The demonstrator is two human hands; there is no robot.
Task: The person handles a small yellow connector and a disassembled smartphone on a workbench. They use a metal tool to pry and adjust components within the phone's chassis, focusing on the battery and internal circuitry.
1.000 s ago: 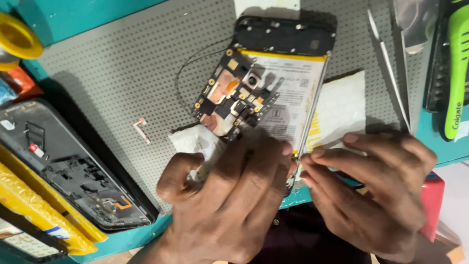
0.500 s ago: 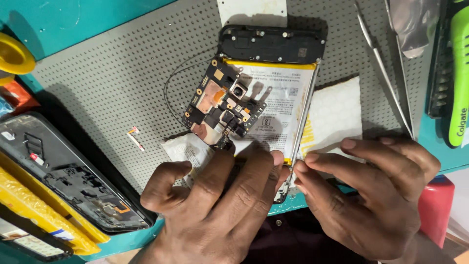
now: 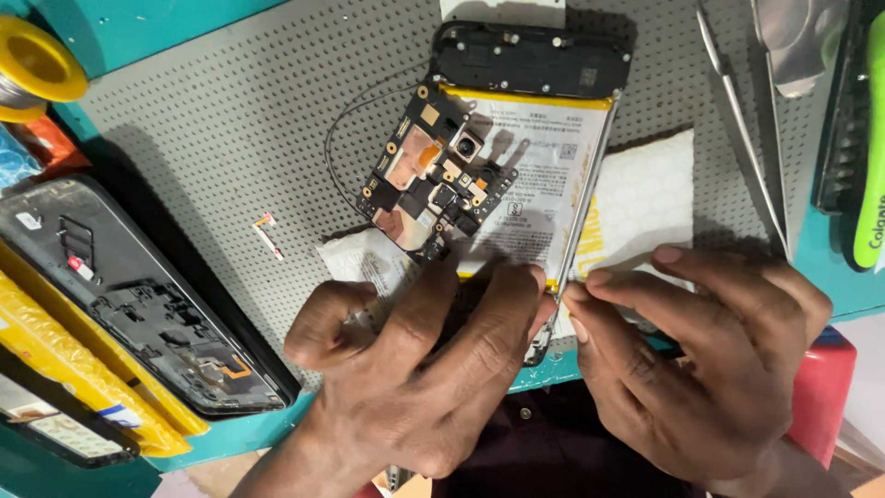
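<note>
An opened phone (image 3: 530,175) lies back-up on the grey perforated mat (image 3: 212,148), its white battery exposed and a loose circuit board (image 3: 433,175) lying tilted across it. My left hand (image 3: 415,369) presses down over the phone's near end, fingers spread across it. My right hand (image 3: 701,360) pinches the phone's lower right edge between thumb and fingertips. The phone's near end is hidden beneath both hands. A thin black wire (image 3: 355,111) loops out from the board to the left.
A black phone back frame (image 3: 138,304) rests on yellow padded packets at the left. Tweezers (image 3: 742,129) lie at the upper right beside a green tube (image 3: 871,138). A small SIM tray (image 3: 267,233) lies on the mat. A yellow solder spool (image 3: 32,69) sits top left.
The view has shifted slightly, so the phone sits a little higher. My left hand has slid further over the phone's near end; my right fingertips stay at its edge.
</note>
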